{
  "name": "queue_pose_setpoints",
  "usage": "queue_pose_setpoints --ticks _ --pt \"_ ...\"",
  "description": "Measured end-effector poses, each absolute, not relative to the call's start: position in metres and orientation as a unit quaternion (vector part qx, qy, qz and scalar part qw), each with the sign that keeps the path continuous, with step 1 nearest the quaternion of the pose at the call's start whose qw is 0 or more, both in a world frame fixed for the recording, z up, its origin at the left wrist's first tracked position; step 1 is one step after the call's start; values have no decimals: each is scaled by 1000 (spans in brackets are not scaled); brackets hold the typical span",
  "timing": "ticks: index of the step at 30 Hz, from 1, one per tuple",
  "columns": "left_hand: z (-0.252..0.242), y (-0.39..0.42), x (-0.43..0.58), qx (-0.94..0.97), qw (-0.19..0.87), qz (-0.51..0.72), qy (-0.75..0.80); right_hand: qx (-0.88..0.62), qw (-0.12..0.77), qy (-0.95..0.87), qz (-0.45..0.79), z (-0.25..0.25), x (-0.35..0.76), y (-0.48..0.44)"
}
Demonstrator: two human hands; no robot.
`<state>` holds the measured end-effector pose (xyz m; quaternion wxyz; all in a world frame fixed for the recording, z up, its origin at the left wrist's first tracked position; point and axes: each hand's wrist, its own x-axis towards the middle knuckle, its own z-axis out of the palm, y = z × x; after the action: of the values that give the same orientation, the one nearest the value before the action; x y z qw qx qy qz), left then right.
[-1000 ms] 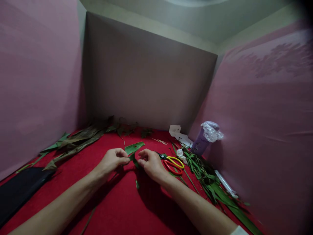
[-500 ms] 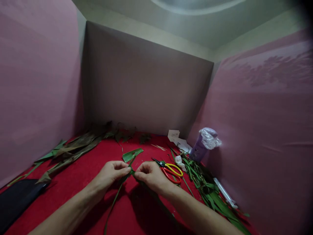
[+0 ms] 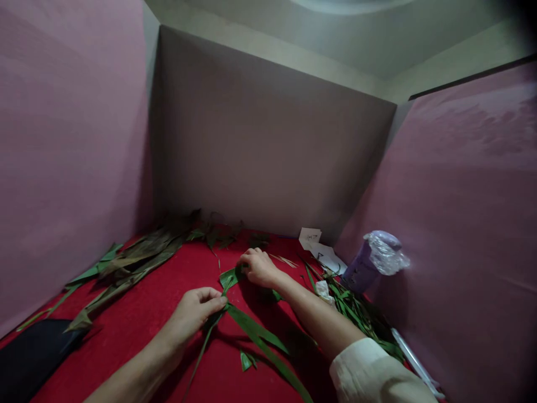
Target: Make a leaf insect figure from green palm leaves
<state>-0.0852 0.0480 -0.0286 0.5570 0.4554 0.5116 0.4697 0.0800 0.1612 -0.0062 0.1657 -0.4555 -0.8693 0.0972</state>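
My left hand pinches the middle of a long green leaf strip that lies across the red cloth. Farther back, my right hand has its fingers closed on the leaf's broad upper end. A small cut piece of leaf lies just below the strip, near my right forearm.
A pile of dried and green leaves runs along the left and back. More green strips lie at the right beside a purple cup covered with plastic and white paper scraps. A dark flat object sits at bottom left. Pink and grey walls enclose the cloth.
My right hand let go of the leaf's middle and reached away from me to its broad end. The scissors are now hidden behind my right arm. The view shifted slightly left.
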Motion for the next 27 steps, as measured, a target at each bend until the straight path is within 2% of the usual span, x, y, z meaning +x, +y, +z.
queue_pose_setpoints --ticks 5,14,18,20,22,27 --pt "-27 47 -83 459 551 467 517 -468 188 -856 118 -5 85 163" --pt "-7 35 -80 457 604 477 446 -496 307 -776 241 12 109 109" --pt "13 18 -72 523 556 503 406 -484 351 -759 260 18 116 64" --pt "17 11 -68 545 566 476 397 -453 398 -778 179 20 119 46" --pt "16 7 -64 554 577 447 399 -426 402 -805 98 22 123 35" --pt "13 2 -58 561 552 457 415 -368 341 -857 -119 17 133 26"
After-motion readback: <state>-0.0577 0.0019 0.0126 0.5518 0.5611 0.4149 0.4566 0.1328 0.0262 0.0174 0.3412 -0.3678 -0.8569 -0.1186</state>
